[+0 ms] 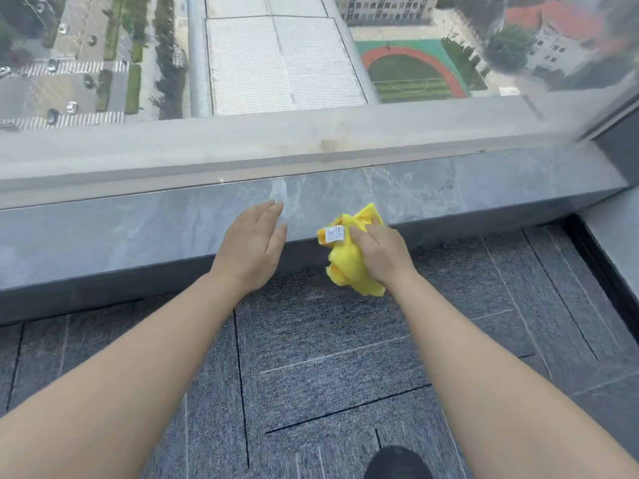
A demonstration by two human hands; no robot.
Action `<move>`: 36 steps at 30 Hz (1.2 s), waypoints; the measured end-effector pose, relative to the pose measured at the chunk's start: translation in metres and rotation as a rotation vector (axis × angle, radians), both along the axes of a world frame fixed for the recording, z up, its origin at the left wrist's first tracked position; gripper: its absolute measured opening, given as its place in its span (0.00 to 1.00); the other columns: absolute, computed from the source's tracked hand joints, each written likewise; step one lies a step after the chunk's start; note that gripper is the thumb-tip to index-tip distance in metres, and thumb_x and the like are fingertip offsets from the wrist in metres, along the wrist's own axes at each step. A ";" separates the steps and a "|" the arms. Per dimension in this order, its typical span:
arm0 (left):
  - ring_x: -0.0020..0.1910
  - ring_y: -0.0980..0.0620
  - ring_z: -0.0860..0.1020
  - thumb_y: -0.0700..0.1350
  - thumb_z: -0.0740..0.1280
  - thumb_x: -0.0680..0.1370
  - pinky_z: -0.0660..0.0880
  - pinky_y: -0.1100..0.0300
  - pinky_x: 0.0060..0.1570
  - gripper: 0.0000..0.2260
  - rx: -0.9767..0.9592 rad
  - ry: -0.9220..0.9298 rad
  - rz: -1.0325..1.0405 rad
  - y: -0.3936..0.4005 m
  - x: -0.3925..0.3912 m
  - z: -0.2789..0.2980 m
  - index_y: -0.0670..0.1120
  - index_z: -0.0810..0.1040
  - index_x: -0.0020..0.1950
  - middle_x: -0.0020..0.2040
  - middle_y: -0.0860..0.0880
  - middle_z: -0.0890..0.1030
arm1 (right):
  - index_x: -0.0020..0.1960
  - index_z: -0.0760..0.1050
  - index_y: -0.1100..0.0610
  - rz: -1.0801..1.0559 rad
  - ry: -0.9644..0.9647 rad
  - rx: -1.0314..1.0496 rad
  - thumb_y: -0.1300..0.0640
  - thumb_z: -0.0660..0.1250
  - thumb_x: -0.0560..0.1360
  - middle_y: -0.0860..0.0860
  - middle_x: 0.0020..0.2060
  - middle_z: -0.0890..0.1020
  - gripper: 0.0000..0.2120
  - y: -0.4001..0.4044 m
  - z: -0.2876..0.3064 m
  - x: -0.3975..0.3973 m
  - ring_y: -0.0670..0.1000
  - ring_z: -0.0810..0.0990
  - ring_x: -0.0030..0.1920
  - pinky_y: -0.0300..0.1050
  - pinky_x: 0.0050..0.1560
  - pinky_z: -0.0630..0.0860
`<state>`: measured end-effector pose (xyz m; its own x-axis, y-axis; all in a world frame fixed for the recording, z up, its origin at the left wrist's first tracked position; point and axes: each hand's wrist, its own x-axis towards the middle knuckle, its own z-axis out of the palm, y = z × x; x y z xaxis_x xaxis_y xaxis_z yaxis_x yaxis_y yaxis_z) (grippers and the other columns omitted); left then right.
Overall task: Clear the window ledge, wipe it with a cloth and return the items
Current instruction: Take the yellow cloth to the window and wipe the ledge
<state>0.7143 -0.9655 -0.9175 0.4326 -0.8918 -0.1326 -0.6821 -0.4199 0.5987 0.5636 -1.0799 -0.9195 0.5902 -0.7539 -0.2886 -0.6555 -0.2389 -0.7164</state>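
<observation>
A person is standing at a floor-to-ceiling window, looking down at a low grey marble window ledge (pixel 138 229) that is running from left to right in front of them. Both bare arms are reaching forward over dark grey carpet tiles (pixel 328 357).

The right hand (pixel 382 252) is gripping a bunched yellow cloth (pixel 345 267), fingers closed around it. The cloth is sitting at the near edge of the ledge, its upper corner lying over the marble and most of its bulk hanging down in front of the ledge's face. A small white label (pixel 334 234) is sticking out on its left side. The left hand (pixel 254 242) is open and empty, palm down, fingers together and reaching over the ledge just left of the cloth. Whether it is touching the stone is not clear.

No items are showing on the visible stretch of ledge, so the clearing step seems done and the wiping is in hand.

The risks from here look modest. Because the cloth is so tightly wadded, only a small part is meeting the marble, so a pass may be leaving streaks or missing the far strip beside the glass. With so much cloth hanging off the near edge, a loose grip could be letting it slip to the carpet. A dark shoe (pixel 397 464) is showing at the bottom of the view.
</observation>
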 end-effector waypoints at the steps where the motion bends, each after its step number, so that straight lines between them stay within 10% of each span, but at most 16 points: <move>1: 0.73 0.46 0.58 0.49 0.50 0.78 0.52 0.54 0.72 0.22 0.005 0.005 -0.024 0.002 0.001 0.004 0.42 0.60 0.70 0.73 0.42 0.62 | 0.27 0.66 0.55 -0.097 -0.032 -0.047 0.46 0.51 0.73 0.51 0.29 0.72 0.21 0.001 0.008 -0.004 0.58 0.71 0.38 0.48 0.39 0.61; 9: 0.72 0.44 0.59 0.48 0.52 0.79 0.54 0.52 0.71 0.20 -0.045 -0.012 -0.164 -0.022 0.002 0.052 0.42 0.62 0.69 0.72 0.42 0.64 | 0.36 0.68 0.56 -0.441 -0.019 -0.253 0.52 0.50 0.81 0.56 0.38 0.74 0.18 -0.021 0.070 -0.037 0.56 0.71 0.44 0.44 0.36 0.53; 12: 0.72 0.44 0.60 0.48 0.52 0.79 0.55 0.52 0.71 0.20 -0.064 -0.014 -0.147 -0.044 -0.011 0.050 0.42 0.62 0.69 0.72 0.42 0.64 | 0.62 0.71 0.63 -0.481 -0.009 -0.271 0.51 0.50 0.80 0.62 0.63 0.74 0.21 -0.040 0.055 -0.052 0.58 0.70 0.65 0.44 0.57 0.65; 14: 0.72 0.44 0.59 0.48 0.52 0.79 0.54 0.52 0.70 0.20 -0.043 -0.007 -0.110 -0.061 -0.024 0.039 0.42 0.62 0.69 0.72 0.42 0.64 | 0.72 0.59 0.63 -0.485 -0.007 -0.281 0.53 0.49 0.81 0.58 0.73 0.62 0.23 -0.060 0.037 -0.062 0.54 0.58 0.74 0.45 0.72 0.54; 24: 0.70 0.41 0.62 0.48 0.52 0.79 0.58 0.46 0.69 0.19 0.086 -0.050 0.149 -0.141 -0.081 -0.024 0.41 0.66 0.66 0.70 0.39 0.66 | 0.75 0.45 0.47 -0.263 0.499 -0.256 0.42 0.45 0.78 0.54 0.77 0.44 0.27 -0.187 -0.029 -0.080 0.65 0.40 0.75 0.67 0.70 0.38; 36: 0.64 0.38 0.66 0.44 0.54 0.78 0.60 0.49 0.64 0.17 0.087 -0.030 0.352 -0.157 -0.095 -0.018 0.37 0.65 0.64 0.64 0.36 0.71 | 0.74 0.43 0.63 -0.005 0.504 -0.371 0.40 0.47 0.77 0.62 0.76 0.44 0.36 -0.158 -0.038 -0.022 0.64 0.40 0.75 0.65 0.71 0.36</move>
